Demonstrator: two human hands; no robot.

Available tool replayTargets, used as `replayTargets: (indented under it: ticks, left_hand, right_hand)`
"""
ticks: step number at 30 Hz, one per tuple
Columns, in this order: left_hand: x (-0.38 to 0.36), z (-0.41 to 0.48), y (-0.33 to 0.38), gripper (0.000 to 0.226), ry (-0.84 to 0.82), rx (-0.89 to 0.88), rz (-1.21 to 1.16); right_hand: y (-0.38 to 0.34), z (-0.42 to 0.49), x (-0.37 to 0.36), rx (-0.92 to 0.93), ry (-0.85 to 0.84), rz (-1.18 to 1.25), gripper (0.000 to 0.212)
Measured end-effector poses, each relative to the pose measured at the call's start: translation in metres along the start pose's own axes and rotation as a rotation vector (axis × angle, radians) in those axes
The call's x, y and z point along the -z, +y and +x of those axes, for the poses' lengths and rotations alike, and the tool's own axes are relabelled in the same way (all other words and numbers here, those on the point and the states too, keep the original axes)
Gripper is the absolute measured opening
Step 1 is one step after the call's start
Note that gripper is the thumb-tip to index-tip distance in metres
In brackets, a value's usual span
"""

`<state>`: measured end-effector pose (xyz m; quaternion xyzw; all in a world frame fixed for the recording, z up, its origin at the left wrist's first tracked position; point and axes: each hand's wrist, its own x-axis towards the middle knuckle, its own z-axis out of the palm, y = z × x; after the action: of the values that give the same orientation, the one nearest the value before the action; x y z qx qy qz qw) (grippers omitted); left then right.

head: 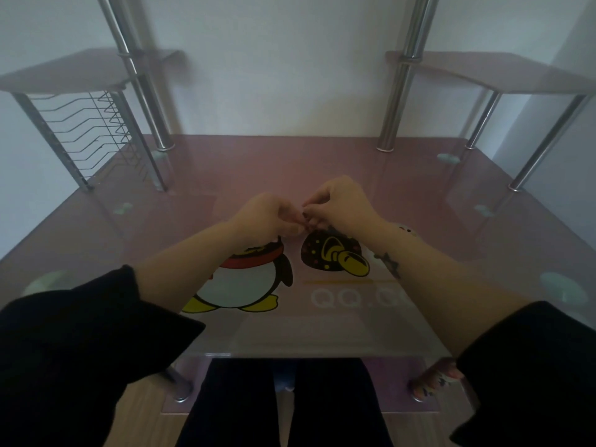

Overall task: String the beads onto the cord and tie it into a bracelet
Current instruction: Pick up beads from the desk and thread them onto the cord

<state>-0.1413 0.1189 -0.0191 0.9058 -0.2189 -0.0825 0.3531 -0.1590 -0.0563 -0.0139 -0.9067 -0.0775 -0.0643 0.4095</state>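
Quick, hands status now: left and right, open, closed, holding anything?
Left hand: fingertips pinched; what they hold cannot be told.
Right hand: fingertips pinched too; contents too small to tell.

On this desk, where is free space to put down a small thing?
Crowded: the middle, where left hand and right hand meet above the penguin print. Bare desk top lies behind them, between the left post and right post; also beside the wire rack, and right of the right forearm.

Home: penguin-printed pink glass desk [258, 162]
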Motion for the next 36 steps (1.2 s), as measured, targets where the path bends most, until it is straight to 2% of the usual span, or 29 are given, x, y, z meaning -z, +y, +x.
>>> replayTargets:
  ticks: [9,17,19,27,36]
  left_hand:
    - [-0.0036,0.0017,-0.0003,0.014,0.05,-0.008,-0.186]
    - [-0.0059,0.001,0.0011,0.003,0.081,0.164,-0.383]
    - [-0.0073,0.0009,0.0006,0.007,0.1,0.208,-0.413]
    - [-0.007,0.0016,0.0008,0.016,0.072,0.252,-0.393]
    - [-0.0052,-0.0002,0.0043,0.017,0.056,0.3,-0.411]
  right_hand:
    - [0.0023,-0.0014,0.0007,-0.018,0.008,0.03,0.013]
    - [0.0022,-0.0017,0.0005,-0.028,0.015,0.059,0.013]
    - [0.0024,-0.0016,0.0006,-0.036,0.008,0.063,0.013]
    - [0.0026,-0.0021,0.0014,-0.035,0.001,0.084,0.013]
    - [0.0071,0.0018,0.0021,0.075,0.041,-0.092,0.015]
